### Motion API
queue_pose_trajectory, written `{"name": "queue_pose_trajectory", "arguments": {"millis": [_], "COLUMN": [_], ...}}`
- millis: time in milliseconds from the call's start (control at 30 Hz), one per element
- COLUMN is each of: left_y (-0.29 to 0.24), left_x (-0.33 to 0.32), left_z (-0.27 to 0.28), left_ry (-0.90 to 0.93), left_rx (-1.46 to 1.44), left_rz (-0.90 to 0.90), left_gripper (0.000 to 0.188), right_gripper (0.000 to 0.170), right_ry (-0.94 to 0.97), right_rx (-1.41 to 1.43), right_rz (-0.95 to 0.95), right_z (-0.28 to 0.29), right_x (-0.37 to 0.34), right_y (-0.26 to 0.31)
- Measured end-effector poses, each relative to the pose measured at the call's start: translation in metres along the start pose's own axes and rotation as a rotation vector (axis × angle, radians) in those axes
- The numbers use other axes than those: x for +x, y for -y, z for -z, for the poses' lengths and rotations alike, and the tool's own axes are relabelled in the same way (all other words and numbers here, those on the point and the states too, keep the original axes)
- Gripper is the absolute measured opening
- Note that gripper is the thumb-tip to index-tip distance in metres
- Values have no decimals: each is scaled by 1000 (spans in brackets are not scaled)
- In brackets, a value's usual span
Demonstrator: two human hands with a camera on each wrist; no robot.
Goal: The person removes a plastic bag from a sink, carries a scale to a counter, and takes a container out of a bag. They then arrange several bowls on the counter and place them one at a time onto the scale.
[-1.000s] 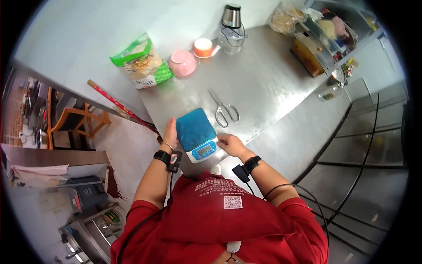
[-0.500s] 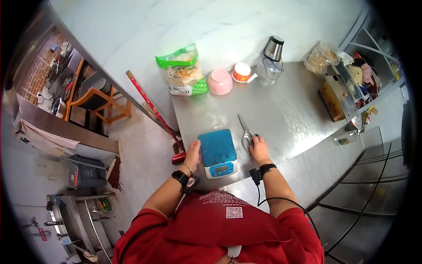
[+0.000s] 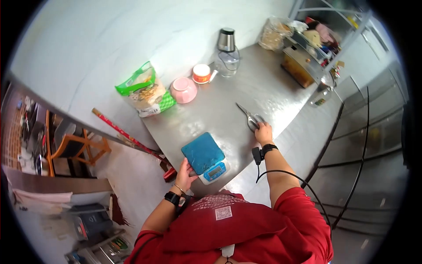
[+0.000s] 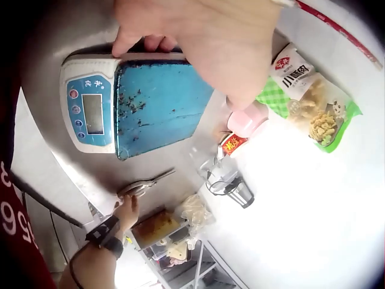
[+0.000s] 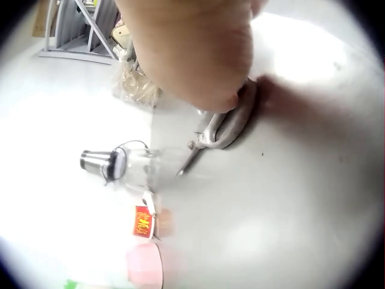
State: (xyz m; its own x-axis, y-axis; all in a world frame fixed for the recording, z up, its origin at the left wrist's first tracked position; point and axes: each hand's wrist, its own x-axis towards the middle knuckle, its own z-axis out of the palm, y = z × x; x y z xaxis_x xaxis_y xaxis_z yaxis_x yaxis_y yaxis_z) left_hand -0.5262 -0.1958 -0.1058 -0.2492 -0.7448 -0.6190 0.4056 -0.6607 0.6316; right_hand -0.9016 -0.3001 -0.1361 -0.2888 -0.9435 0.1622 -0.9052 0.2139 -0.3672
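Note:
A scale with a blue top and a white base lies near the table's front left edge. My left hand touches its left side, fingers along the edge; in the left wrist view that hand lies beside the blue plate. To the right, my right hand holds the scissors by the handles, blades pointing toward the wall. The right wrist view has the hand over the scissors' handles, its fingertips mostly hidden.
Along the wall stand a green and white food bag, a pink upturned bowl, a red and white tub and a blender. At the back right are a plastic bag and a metal container.
My right hand has left the scale's right side, taken hold of the scissors and shifted them to the right, away from the scale. My left hand stays at the scale's left side.

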Motion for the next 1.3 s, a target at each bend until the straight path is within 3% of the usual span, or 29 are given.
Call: {"name": "queue_pose_trajectory", "arguments": {"millis": [33,100,200,233,267,400,433,500,533,633,667,800,867,933,967,1133,1300], "left_y": [0,-3,-5,-3,-3,-2,2,20,9,-12,-13,-7,2,6,6,12,12], "left_x": [1,3,11,16,20,29,36,51,52,34,30,55,66,81,90,156,235], "left_z": [-1,-8,-8,-8,-9,-10,-3,30,22,-47,-75,-181,-248,-290,-306,-347,-382], "left_ry": [24,-94,15,13,32,-64,-149,-286,-422,-727,-731,-641,-407,-337,-258,-177,-118], "left_rx": [26,-35,-19,24,12,89,72,377,320,304,309,337,510,574,654,593,450], "left_rz": [16,24,9,-15,-2,-18,-61,-346,-431,-840,-837,-888,-999,-997,-998,-891,-802], "left_gripper": [67,60,61,69,64,72,64,52,46,35,35,32,32,31,30,24,20], "right_gripper": [31,30,27,27,27,27,27,26,27,29,30,31,29,27,25,20,21], "right_ry": [-51,-20,13,35,54,202,192,377,448,647,706,726,644,615,578,560,541], "right_rx": [46,73,107,108,112,167,175,50,2,14,52,165,328,456,600,794,766], "right_rz": [-20,-41,-4,-10,-7,-183,-186,-323,-322,-192,-183,-262,-301,-346,-397,-344,-55], "right_z": [3,14,20,24,26,34,34,34,36,43,58,94,99,108,110,128,166], "right_x": [-11,-37,-86,-102,-116,-156,-161,-165,-167,-153,-153,-126,-108,-84,-69,22,137], "right_y": [0,-7,-29,-40,-54,-123,-140,-181,-198,-259,-267,-317,-344,-354,-355,-339,-314]}}
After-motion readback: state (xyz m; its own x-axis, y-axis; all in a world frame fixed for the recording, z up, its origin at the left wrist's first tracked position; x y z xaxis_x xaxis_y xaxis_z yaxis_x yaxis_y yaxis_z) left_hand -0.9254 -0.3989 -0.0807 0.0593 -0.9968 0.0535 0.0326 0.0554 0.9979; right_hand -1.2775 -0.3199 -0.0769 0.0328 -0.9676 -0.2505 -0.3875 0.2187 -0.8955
